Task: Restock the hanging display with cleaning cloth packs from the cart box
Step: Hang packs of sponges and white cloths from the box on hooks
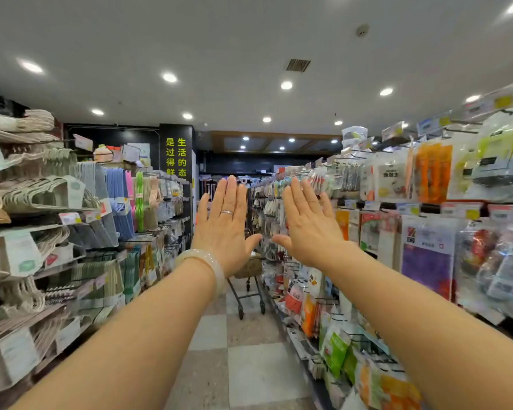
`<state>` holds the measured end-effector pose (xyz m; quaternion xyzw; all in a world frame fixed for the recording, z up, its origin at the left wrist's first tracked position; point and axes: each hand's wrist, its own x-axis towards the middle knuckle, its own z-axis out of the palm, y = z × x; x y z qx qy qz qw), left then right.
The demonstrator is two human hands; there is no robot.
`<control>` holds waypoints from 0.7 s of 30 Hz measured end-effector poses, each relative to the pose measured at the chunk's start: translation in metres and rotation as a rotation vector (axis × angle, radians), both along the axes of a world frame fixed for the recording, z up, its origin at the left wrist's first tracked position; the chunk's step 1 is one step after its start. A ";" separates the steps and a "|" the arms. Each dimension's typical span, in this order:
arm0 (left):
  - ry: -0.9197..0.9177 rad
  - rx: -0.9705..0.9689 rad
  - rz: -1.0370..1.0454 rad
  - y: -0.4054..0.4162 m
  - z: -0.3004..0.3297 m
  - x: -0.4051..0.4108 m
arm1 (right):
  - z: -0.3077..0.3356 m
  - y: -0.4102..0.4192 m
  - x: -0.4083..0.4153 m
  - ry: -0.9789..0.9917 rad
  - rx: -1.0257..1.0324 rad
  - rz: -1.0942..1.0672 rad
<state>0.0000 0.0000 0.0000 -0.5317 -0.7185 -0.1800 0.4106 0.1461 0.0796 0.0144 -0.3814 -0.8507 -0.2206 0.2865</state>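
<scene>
The left hand (223,229) and right hand (308,224) are raised side by side at mid-aisle, backs toward the camera, fingers straight and spread flat, thumbs nearly meeting; both are empty and touch nothing, and the left carries a ring (227,212) with a pale bangle (203,263) at the wrist. The cart (247,287) stands well down the aisle, partly hidden behind the hands, with a brown box (251,266) on it whose contents cannot be seen. The hanging display (403,232) of bagged packs lines the right side.
</scene>
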 end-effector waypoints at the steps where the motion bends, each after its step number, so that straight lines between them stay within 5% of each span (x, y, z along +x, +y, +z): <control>1: 0.016 -0.015 0.014 0.005 -0.008 -0.006 | -0.006 0.005 -0.006 -0.017 0.006 -0.021; 21: -0.208 -0.353 0.050 0.372 -0.095 -0.231 | -0.091 0.393 -0.231 -0.160 -0.256 0.094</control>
